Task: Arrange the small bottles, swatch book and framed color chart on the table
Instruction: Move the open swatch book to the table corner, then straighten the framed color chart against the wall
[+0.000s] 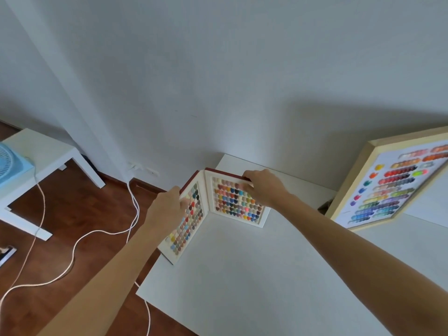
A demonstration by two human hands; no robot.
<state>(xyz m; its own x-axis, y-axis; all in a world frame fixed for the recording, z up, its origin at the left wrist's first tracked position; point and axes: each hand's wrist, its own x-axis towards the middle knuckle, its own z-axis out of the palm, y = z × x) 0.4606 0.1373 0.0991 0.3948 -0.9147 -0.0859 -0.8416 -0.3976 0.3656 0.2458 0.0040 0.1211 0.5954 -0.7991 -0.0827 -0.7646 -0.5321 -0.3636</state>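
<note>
The swatch book [232, 202], red-covered with white pages full of small colour chips, stands open in a V at the far left corner of the white table [254, 275]. My left hand [167, 207] grips the top edge of its left page. My right hand [264, 187] grips the top edge of its right page. The framed color chart [392, 185], in a pale wood frame, leans upright at the right side of the table. No small bottles are in view.
A white wall rises just behind the table. On the left, over a brown wooden floor, stands a low white side table [46, 161] with a blue fan [12, 163]. White cables [80, 241] trail across the floor near the table's left edge.
</note>
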